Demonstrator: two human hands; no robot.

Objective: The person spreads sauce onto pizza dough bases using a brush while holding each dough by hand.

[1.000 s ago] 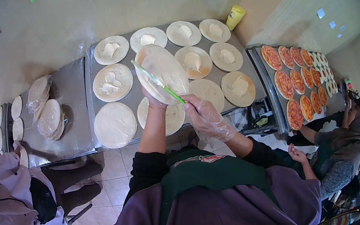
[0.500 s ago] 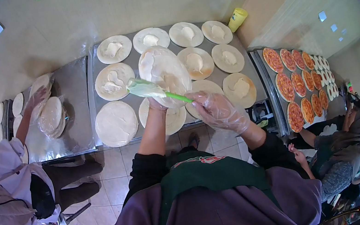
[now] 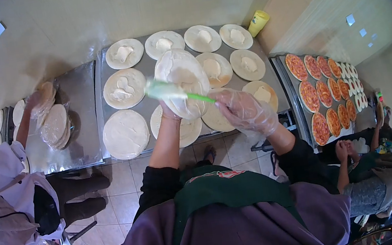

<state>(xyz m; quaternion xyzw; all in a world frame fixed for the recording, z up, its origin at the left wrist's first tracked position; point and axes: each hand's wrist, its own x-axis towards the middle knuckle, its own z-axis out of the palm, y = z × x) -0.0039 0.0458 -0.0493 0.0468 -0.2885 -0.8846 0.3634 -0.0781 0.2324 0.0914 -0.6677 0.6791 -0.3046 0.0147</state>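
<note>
My left hand (image 3: 169,111) supports a round pizza base (image 3: 178,67) from below, tilted up above the table; most of its fingers are hidden behind the dough. White cream is smeared over the face of the base. My right hand (image 3: 247,110), in a clear plastic glove, grips a spatula (image 3: 199,97) by its green handle. Its pale, cream-coated blade is blurred and lies across the left part of the base. Around my hands, more bases rest on the metal table, many with a dollop of cream (image 3: 163,43) in the middle. A spread base (image 3: 126,134) lies at the front left.
Red-sauced bases (image 3: 309,96) and smaller pale rounds fill the right-hand table. On the left table (image 3: 84,114), a co-worker's hand (image 3: 40,97) touches bagged bases beside another bagged stack (image 3: 57,125). A yellow container (image 3: 258,23) stands at the back right corner. Other people are at the right.
The spatula and my right hand have shifted a little to the right. The held base stays nearly in place. At the right, a person's hands have come together.
</note>
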